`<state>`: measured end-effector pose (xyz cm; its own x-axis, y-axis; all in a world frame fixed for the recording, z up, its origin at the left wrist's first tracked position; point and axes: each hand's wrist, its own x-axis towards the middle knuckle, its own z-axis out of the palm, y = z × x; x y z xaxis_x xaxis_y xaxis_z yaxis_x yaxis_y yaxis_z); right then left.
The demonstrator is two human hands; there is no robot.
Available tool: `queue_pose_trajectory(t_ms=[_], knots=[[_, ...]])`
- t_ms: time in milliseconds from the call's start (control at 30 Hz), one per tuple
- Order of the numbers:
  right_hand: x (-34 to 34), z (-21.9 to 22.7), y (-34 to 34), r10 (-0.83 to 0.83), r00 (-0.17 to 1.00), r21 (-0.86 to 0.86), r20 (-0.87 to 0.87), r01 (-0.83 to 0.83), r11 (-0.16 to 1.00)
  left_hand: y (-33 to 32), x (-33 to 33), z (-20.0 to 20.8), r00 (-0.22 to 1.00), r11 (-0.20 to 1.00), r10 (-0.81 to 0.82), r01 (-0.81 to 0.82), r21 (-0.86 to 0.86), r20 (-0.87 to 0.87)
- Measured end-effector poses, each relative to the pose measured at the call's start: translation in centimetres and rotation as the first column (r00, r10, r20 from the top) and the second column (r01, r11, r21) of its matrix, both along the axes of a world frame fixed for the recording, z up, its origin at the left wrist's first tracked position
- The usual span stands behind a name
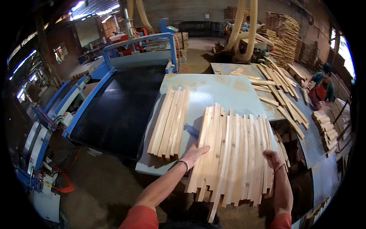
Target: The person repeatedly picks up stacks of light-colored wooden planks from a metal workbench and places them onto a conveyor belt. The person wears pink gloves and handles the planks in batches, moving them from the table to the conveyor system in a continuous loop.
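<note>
A wide batch of pale wooden strips (232, 152), laid side by side with uneven ends, hangs over the near edge of the light blue table (225, 86). At its left side my left hand (194, 155), in a pale glove, is closed on the outer strips, thumb on top and the other fingers mostly hidden. Against the right side my right hand (273, 158), also gloved, is closed with curled fingers; the batch sits between both hands. One strip sticks out lower than the others. A smaller group of wooden strips (169, 122) lies on the table to the left.
A black conveyor belt (118, 103) with a blue frame adjoins the table's left. Loose strips (284, 91) cover a second table at right, where a co-worker (322, 89) stands by a strip pile (326, 129). Stacked boards (280, 36) and hoses (249, 34) stand behind.
</note>
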<state>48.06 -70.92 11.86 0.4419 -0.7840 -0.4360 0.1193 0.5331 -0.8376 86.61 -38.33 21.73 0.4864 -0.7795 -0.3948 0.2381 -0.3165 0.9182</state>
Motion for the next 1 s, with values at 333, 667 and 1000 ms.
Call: queue_pose_trajectory(t_ms=[333, 667, 1000], knots=[[5.8, -1.2, -14.3, 0.149, 0.977, -0.064, 0.15, -0.141, 0.988, -13.2, 7.5, 2.0, 0.484, 0.88, -0.412, -0.007, 0.475, 0.772], [20.4, 1.8, -11.3, 0.141, 0.98, -0.037, 0.141, -0.137, 0.99, 0.6, 25.2, 1.7, 0.524, 0.829, -0.173, -0.38, 0.41, 0.834], [39.8, 1.2, 2.7, 0.263, 0.951, -0.04, 0.161, -0.26, 0.965, 15.7, 41.7, -0.8, 0.602, 0.834, -0.044, -0.417, 0.361, 0.797]])
